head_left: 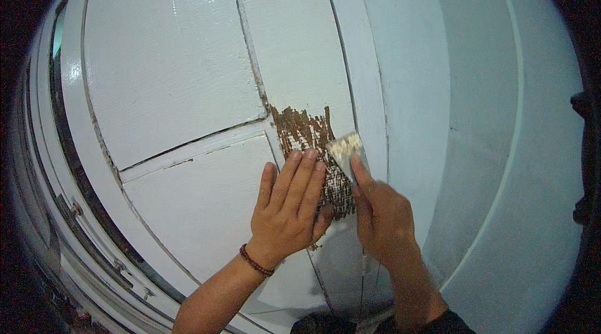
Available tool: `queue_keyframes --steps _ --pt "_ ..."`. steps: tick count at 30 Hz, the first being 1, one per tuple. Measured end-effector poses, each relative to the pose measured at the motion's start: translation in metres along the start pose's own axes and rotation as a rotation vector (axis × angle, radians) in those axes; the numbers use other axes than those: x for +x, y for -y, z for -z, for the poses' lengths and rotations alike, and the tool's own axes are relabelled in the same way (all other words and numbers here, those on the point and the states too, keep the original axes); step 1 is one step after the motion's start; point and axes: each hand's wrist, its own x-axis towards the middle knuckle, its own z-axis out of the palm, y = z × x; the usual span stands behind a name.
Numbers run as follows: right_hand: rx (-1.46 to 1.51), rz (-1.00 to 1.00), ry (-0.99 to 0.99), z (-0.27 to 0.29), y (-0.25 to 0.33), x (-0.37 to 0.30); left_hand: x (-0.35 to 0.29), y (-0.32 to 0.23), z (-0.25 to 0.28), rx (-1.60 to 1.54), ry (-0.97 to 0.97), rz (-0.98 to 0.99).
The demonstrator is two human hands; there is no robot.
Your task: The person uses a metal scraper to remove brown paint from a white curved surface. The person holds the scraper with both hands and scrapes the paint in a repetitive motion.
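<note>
Head view: a scraper [349, 157] with a broad metal blade is at the right edge of a white panelled door [294, 27], its blade over the right border of a stripped brown patch [338, 193]. Pale flakes [345, 144] cover the far end of the blade. The right hand [387, 216] grasps the scraper firmly, index finger extended along the blade, the other fingers curled; the handle is concealed within the grip. The left hand [289, 199] grasps nothing visible: it is spread with fingers straight, over the left part of the patch, just beside the blade. Whether its palm bears on the surface cannot be told. The patch has a ragged upper border, with streaks of white remaining among the brown, and lies between the door's right edge and the inner corner where two panels meet. Left of it are an upper panel [169, 52] and a lower panel [194, 202], parted by a dark crack. A beaded bracelet [255, 261] encircles the left wrist. Beyond the door's right edge stands a pale wall [482, 83]; a dark sleeve [452, 324] shows on the right forearm.
</note>
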Motion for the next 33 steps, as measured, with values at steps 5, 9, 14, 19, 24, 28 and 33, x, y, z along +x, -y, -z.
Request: queue_keyframes --steps 5,9,14,19,24,28,33 --pt "-0.003 0.114 -0.126 0.006 0.002 0.041 0.000 -0.002 0.000 -0.018 -0.031 0.050" --pt "-0.056 0.114 -0.121 0.004 -0.003 0.027 0.000 -0.005 0.000 0.021 0.028 0.125" --pt "-0.099 0.025 0.074 -0.014 -0.004 -0.042 -0.009 -0.007 0.000 -0.033 0.063 0.107" --pt "-0.147 0.099 0.071 -0.015 -0.020 -0.045 -0.013 -0.014 0.000 -0.153 0.039 0.032" --pt "-0.165 0.122 0.067 -0.013 -0.018 -0.019 0.001 -0.013 -0.005 -0.137 0.030 0.036" --pt "-0.146 0.099 0.078 -0.006 -0.011 -0.011 0.005 -0.013 -0.005 -0.131 0.009 0.051" --pt "-0.130 0.095 0.085 -0.003 -0.007 -0.011 0.002 -0.013 -0.007 -0.118 0.007 0.052"
